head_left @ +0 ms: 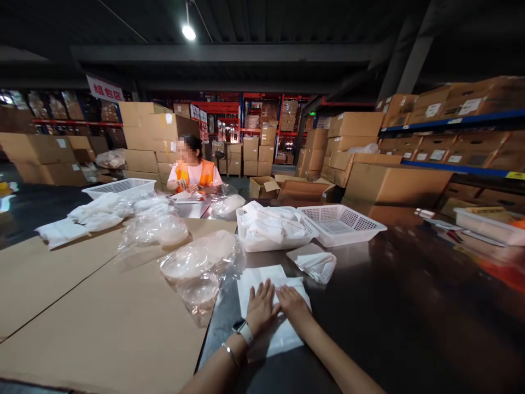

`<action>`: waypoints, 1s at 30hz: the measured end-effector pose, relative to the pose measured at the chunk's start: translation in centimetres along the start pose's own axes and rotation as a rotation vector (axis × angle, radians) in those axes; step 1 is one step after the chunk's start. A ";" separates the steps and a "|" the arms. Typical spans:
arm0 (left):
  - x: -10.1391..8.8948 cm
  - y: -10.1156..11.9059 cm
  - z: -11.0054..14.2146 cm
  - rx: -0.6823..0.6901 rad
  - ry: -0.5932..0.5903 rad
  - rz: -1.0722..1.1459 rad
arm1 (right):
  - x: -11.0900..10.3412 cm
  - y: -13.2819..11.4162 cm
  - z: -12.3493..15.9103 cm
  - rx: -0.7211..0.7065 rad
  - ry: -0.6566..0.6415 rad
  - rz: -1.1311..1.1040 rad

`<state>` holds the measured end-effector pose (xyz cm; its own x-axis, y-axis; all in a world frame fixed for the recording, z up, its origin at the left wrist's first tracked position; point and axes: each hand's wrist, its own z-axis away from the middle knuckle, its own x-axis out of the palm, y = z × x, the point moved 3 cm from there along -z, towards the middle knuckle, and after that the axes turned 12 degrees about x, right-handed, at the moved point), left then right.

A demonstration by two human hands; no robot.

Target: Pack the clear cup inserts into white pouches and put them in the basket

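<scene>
My left hand [261, 309], with a watch on its wrist, lies flat with fingers spread on a white paper-like packet [283, 335]. Beside it, my right hand [293, 306] rests on the same packet, fingers stretched out and held fairly close together. The white material appears to be several overlapping sheets or bags; which, I cannot tell. Just beyond my hands sits a clear plastic bag [315, 262] with white folded pieces in it. Behind that, a white basket [273, 245] is heaped with white packets.
A second white basket [342, 227] stands to the right. Clear plastic bags of white items [200, 257] lie on cardboard sheets [123, 328] at left. Across the table sits a person in an orange vest [199, 172]. A translucent bin [490, 225] is at far right.
</scene>
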<state>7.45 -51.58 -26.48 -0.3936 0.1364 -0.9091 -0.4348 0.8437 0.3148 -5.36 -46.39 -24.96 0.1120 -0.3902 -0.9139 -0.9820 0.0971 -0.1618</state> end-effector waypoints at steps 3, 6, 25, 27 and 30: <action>-0.2 0.1 0.6 -0.112 0.093 -0.044 | -0.9 0.7 -1.5 0.049 -0.007 -0.086; -0.8 1.4 1.4 -0.145 0.149 -0.087 | -3.9 3.8 -4.2 0.166 0.094 -0.179; 9.1 0.9 0.0 0.263 0.292 -0.352 | -2.8 -0.2 -23.7 0.037 0.138 0.068; 9.6 0.7 -0.2 0.298 0.296 -0.365 | -2.7 0.6 -24.6 0.001 0.073 0.089; 8.2 1.3 0.2 0.288 0.194 -0.283 | -3.3 1.3 -26.3 0.008 0.023 0.114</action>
<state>3.79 -49.32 -33.63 -0.4480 -0.1971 -0.8720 -0.3149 0.9477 -0.0524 -11.00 -69.08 -12.33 -0.0037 -0.3973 -0.9177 -0.9870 0.1490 -0.0605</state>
